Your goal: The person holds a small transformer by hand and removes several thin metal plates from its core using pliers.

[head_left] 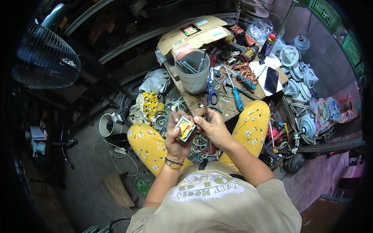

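My left hand [178, 134] is closed around a small rectangular block [185, 129], its grey metal-looking frame surrounding a yellow and red middle; it resembles a small transformer. Close beside it, my right hand [213, 127] grips a narrow brownish tool [204, 105] that sticks up past the fingers, its kind unclear. The right thumb and fingertips meet the block's edge. Both hands are above my lap, between my knees in yellow flowered trousers. Below them lies a tangle of coloured wires [200, 149], partly hidden by the hands.
Ahead stands a low wooden bench [190, 101] with a plastic bucket [193, 79], blue-handled scissors [211, 91], a screwdriver [237, 99], copper wire [245, 73] and a phone [271, 80]. White fan motors [299, 83] pile up right. A standing fan [46, 58] and white pail [110, 125] are left.
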Motion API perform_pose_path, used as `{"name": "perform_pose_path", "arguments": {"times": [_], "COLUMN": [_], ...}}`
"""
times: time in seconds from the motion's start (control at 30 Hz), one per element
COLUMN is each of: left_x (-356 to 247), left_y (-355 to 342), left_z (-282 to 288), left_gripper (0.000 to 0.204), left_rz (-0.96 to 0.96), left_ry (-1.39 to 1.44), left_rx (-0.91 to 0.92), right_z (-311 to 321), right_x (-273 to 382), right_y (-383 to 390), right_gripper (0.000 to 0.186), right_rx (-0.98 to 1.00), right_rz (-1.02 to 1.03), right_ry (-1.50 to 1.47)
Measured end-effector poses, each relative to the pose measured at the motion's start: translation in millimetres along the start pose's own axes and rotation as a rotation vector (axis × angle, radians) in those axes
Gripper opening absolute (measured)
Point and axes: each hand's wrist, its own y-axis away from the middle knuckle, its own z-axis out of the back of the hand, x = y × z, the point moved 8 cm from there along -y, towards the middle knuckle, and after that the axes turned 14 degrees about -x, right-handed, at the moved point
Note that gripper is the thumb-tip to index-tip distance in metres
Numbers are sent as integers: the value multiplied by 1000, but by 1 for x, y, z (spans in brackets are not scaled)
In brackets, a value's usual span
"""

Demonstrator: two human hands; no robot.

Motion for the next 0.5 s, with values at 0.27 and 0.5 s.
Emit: {"name": "perform_pose_path", "arguments": {"times": [0.27, 0.5], "left_x": [15, 8], "left_y": [-2, 0], "left_z": [44, 50], "left_gripper": [29, 31], "left_rz": [180, 205], "left_ry": [140, 27], "left_rx": [-231, -310], "right_z": [55, 1], "right_x": [-30, 15], "right_y": [-46, 14], "right_gripper": [39, 50], "right_rx": [-94, 221], "right_rz": [140, 435], "right_ry": [531, 1000]}}
